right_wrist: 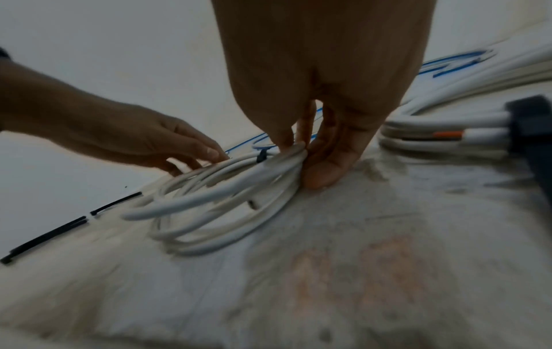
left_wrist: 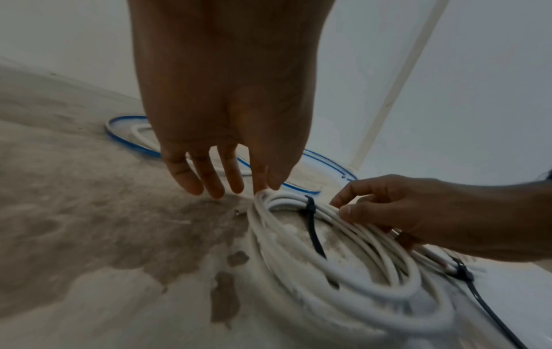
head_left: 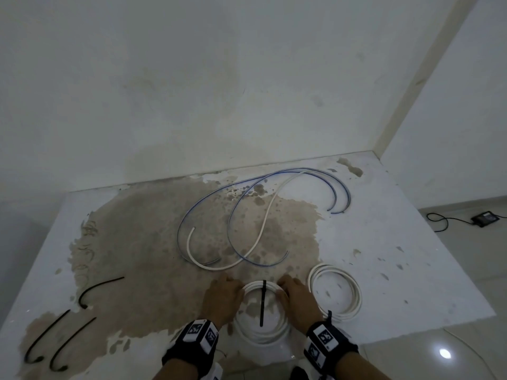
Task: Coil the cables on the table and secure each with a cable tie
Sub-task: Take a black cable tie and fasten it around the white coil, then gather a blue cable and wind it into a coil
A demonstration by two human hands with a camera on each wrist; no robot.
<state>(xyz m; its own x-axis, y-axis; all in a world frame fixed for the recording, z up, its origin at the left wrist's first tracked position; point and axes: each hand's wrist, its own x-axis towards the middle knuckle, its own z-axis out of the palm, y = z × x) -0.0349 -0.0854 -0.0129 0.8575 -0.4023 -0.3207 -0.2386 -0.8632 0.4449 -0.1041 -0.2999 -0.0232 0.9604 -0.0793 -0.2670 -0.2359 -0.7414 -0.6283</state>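
Working at near edge of stained white tabletop, both hands on round coil of white cable lying flat btwn them. Left hand resting fingertips on coil's far-left rim; per left wrist view, fingers straight, slightly spread, tips touching cable and table, not gripping. Right hand pinching coil's far-right strands; right wrist view showing thumb and fingers curled round bundled loops, lifting that side a little off the surface. Black plastic cable tie wrapping far rim of coil, long tail running back toward near side across the open centre. Sitting just right of it: second white cable coil, flat, w/ own black tie at near rim, close to right wrist. Lying further back, mid-table, well apart from hands: loose uncoiled cream-white cable in an S-curve, overlapping two loose blue-striped thin cables. Lying at near-left corner: three spare black cable ties, curved, apart from each other. Showing on floor at far right: small black adapter w/ cord. Wearing black wrist rigs w/ printed markers, both arms.
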